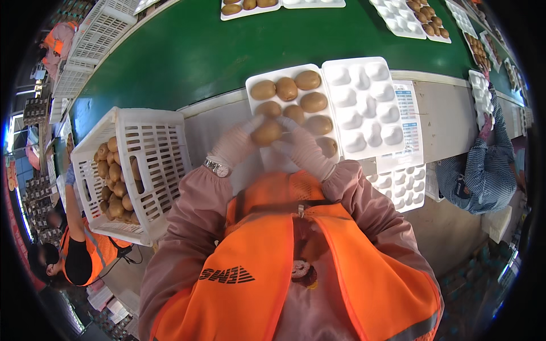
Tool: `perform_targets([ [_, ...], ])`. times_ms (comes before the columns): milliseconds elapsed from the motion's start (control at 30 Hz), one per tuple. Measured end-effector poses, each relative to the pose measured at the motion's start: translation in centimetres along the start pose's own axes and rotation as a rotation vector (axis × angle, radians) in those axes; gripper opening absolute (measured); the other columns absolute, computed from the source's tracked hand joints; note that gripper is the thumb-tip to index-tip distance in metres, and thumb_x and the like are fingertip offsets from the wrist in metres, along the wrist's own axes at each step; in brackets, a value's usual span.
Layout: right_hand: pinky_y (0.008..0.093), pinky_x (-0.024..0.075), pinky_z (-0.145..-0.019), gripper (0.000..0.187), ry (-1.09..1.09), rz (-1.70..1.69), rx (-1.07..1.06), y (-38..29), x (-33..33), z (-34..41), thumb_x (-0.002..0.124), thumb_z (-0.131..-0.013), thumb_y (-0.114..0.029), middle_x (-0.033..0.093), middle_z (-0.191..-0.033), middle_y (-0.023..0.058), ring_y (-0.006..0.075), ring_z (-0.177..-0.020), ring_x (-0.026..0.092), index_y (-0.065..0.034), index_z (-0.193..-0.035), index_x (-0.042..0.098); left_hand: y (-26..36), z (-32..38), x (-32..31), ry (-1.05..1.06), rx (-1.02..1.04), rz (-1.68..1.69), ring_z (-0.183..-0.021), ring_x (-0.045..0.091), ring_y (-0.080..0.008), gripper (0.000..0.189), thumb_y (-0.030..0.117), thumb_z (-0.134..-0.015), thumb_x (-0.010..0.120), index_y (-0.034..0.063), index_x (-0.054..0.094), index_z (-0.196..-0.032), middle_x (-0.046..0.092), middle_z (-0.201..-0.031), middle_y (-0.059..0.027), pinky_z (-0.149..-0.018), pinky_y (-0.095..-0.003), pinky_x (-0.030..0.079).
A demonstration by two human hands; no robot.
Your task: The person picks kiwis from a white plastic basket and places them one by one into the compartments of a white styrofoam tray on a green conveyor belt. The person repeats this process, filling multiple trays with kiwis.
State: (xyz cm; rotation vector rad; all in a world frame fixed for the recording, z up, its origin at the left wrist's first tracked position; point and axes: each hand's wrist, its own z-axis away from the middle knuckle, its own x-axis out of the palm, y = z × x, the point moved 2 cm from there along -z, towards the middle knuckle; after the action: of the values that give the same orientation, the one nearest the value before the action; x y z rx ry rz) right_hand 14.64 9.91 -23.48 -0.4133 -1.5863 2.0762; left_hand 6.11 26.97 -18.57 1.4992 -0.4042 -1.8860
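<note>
A brown kiwifruit [266,133] is held between my two thin-gloved hands over the near part of a white moulded tray [250,90]. My left hand [236,143], with a metal wristwatch [217,167] behind it, grips the fruit from the left. Fingers of my right hand [308,149] close on its right side and are slightly blurred. Several kiwifruit [314,102] lie in the tray's hollows. My hands hide part of its near end. Joined on the right is a second tray half [367,106] with bare hollows.
A white plastic crate [153,166] of kiwifruit [115,172] tilts at left. Behind the tray runs a green conveyor belt [183,55] carrying other trays [251,13]. Printed sheets [411,140] and more trays [399,187] lie right. One person [480,174] handles a tray at right; another [91,251] reaches at left.
</note>
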Motion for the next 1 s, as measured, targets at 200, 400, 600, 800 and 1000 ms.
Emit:
perform_targets([
  [200, 0.0415, 0.0503, -0.091, 0.046, -0.083, 0.166, 0.101, 1.6, -0.9, -0.3, 0.069, -0.087, -0.021, 0.066, -0.111, 0.0178, 0.0350, -0.104, 0.063, -0.0076, -0.129, 0.055, -1.2, 0.4, 3.3, 0.015, -0.286, 0.056, -0.108, 0.060, -0.0339, 0.052, 0.022, -0.078, 0.078, 0.0047, 0.056, -0.122, 0.060, -0.119, -0.0153, -0.093, -0.0406, 0.051],
  [400, 0.0371, 0.0515, -0.086, 0.041, 0.198, 0.124, 0.010, 4.1, -2.8, 0.6, 0.066, -0.091, -0.021, 0.066, -0.111, 0.0163, 0.0261, -0.098, 0.065, -0.0035, -0.127, 0.056, -1.5, 0.9, 5.9, 0.243, 0.117, -0.458, -0.104, 0.059, -0.0372, 0.058, 0.019, -0.072, 0.075, 0.0145, 0.055, -0.126, 0.058, -0.120, -0.0147, -0.088, -0.0450, 0.049],
  [600, 0.0310, 0.0475, -0.095, 0.041, 0.038, -0.086, 0.007, 3.7, -1.7, 1.1, 0.063, -0.095, -0.012, 0.063, -0.118, 0.0095, 0.0174, -0.107, 0.059, -0.0007, -0.133, 0.052, -1.9, 1.5, 6.8, 0.304, 0.013, -0.272, -0.107, 0.056, -0.0312, 0.040, 0.022, -0.079, 0.068, 0.0148, 0.057, -0.117, 0.056, -0.116, -0.0110, -0.092, -0.0427, 0.047],
  [800, 0.0319, 0.0446, -0.099, 0.043, -0.049, -0.069, 0.084, 3.0, -1.6, 1.9, 0.061, -0.096, -0.012, 0.060, -0.125, 0.0113, 0.0192, -0.114, 0.056, 0.0003, -0.136, 0.050, 0.3, 2.6, 3.6, 0.303, -0.009, -0.470, -0.111, 0.055, -0.0315, 0.041, 0.029, -0.081, 0.068, 0.0084, 0.058, -0.115, 0.057, -0.120, -0.0129, -0.095, -0.0449, 0.045],
  [1000, 0.0298, 0.0463, -0.094, 0.040, 0.034, -0.077, 0.093, 4.5, -3.3, 3.3, 0.059, -0.095, -0.010, 0.059, -0.122, 0.0105, 0.0174, -0.110, 0.055, 0.0007, -0.133, 0.052, 5.7, 15.6, -12.8, 0.801, -0.182, -0.851, -0.091, 0.063, -0.0346, 0.025, 0.017, -0.085, 0.065, 0.0078, 0.064, -0.108, 0.066, -0.098, -0.0147, -0.080, -0.0439, 0.051],
])
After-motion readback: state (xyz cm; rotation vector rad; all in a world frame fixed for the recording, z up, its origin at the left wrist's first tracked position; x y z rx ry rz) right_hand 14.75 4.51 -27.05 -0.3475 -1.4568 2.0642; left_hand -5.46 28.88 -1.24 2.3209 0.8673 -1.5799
